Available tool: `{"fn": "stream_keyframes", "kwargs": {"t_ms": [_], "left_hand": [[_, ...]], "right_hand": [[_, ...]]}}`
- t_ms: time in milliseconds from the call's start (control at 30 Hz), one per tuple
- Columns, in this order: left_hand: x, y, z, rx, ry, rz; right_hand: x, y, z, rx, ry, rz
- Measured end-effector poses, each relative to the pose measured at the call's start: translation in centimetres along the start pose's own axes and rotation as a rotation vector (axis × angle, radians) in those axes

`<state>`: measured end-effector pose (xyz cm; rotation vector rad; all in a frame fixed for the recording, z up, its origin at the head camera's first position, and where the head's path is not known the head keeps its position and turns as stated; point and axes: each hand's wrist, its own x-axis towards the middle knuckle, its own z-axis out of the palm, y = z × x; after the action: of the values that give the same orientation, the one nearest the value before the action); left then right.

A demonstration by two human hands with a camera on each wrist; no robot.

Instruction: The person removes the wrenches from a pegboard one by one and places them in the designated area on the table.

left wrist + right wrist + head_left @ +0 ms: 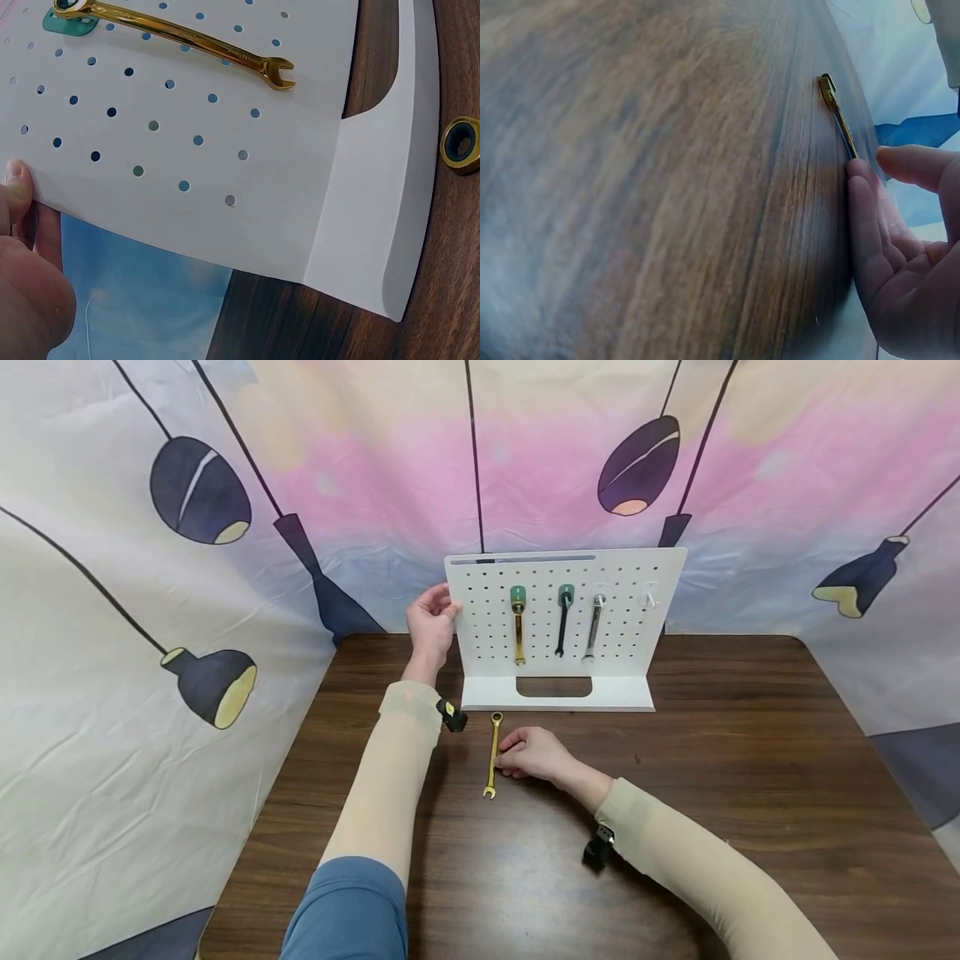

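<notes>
My left hand [432, 625] grips the left edge of a white pegboard [480, 650], with the thumb on its front face and fingers behind, as the left wrist view shows too. A gold combination wrench [492, 756] lies on the table in front of the board, its ring end towards the board. Beside its shaft is my right hand [538, 753], fingertips right at the metal. In the right wrist view one fingertip meets the wrench [841, 124] close to the wood, while another digit stands apart above it.
On the board hang a gold wrench [519, 639], a black wrench [562, 631] and a silver wrench [593, 631]. A clear hook [649, 597] sits at the board's right. The dark wooden table [750, 760] backs onto a printed cloth [390, 510].
</notes>
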<state>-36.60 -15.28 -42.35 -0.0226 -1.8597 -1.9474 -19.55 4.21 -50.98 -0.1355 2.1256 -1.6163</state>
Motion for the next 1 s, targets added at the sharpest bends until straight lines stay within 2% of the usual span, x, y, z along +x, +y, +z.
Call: {"fn": "stream_keyframes", "kwargs": {"t_ms": [267,500,667,867,1000], "left_hand": [[0.0,0.1,0.1,-0.006,-0.004,-0.005],[0.1,0.1,-0.1,-0.002,-0.008,-0.013],[0.1,0.2,-0.2,0.003,-0.016,-0.023],[0.0,0.0,-0.2,0.008,-0.015,-0.025],[-0.1,-0.1,-0.2,0.002,-0.017,-0.012]], "right_hand": [[0.0,0.0,-0.2,0.014,-0.019,-0.005],[0.4,0.4,-1.0,0.086,-0.097,0.008],[0.4,0.5,-2.0,0.075,-0.146,-0.004],[0.0,1.0,-3.6,0.072,-0.159,-0.021],[-0.4,1.7,-4.9,0.121,-0.157,-0.020]]}}
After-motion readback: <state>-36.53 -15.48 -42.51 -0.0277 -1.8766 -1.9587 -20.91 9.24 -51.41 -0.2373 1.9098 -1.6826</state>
